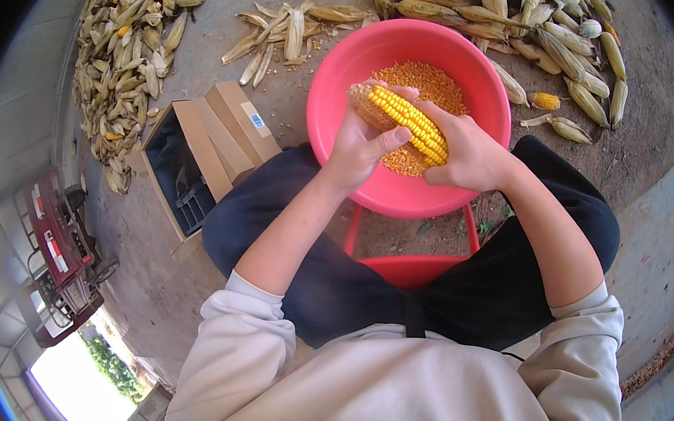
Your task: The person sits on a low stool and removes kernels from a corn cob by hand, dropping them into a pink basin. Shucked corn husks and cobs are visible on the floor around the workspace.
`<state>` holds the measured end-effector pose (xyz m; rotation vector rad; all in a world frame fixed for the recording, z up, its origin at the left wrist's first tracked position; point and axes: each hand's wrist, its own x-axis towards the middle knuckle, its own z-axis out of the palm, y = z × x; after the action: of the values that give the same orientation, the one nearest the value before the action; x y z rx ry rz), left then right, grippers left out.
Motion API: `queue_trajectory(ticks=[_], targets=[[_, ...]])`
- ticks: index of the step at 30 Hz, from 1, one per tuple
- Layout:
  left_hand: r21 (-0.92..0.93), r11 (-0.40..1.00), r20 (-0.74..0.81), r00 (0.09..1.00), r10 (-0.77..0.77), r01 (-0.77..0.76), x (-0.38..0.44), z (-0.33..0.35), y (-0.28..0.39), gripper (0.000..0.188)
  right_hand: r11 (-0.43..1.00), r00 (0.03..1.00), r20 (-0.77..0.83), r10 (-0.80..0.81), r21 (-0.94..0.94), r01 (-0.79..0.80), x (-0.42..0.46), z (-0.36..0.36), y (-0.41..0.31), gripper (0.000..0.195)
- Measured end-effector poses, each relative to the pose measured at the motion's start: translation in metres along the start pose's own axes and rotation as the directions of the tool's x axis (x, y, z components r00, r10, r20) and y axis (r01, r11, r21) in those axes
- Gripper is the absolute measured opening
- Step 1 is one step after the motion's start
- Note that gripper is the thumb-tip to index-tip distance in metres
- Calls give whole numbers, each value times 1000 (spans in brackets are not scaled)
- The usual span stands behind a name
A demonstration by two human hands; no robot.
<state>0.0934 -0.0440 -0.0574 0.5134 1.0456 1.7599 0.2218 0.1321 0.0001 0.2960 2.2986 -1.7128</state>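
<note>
Over a round pink plastic basin (pixel 353 41), both my hands hold an ear of yellow corn (pixel 412 120) with part of its surface bare of kernels. My left hand (pixel 358 145) grips it around the bare, husk-coloured end, thumb lying along the near side. Around the other end, my right hand (pixel 470 150) is closed, its fingers resting on the kernel rows. Loose corn kernels (pixel 431 85) lie in the bottom of the basin, partly hidden by my hands and the ear. The basin stands just in front of my lap, between my knees.
Unhusked corn ears (pixel 562 49) are piled beyond the basin at the right. Dry husks (pixel 293 33) lie on the ground ahead, and a long heap of husks (pixel 129 56) is at the left. An open cardboard box (pixel 223 132) sits by my left knee. Red machinery (pixel 60 245) stands farther left.
</note>
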Motion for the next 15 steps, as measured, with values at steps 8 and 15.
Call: queue_trajectory(ticks=[8, 15], targets=[[-32, 999, 50, 998, 24, -23, 1, -1, 4, 65, 1000, 1000, -25, -18, -16, 18, 2, 1, 5, 87], [5, 1000, -1, 1000, 26, -26, 0, 4, 5, 69, 1000, 1000, -11, -6, 12, 7, 3, 0, 9, 85]])
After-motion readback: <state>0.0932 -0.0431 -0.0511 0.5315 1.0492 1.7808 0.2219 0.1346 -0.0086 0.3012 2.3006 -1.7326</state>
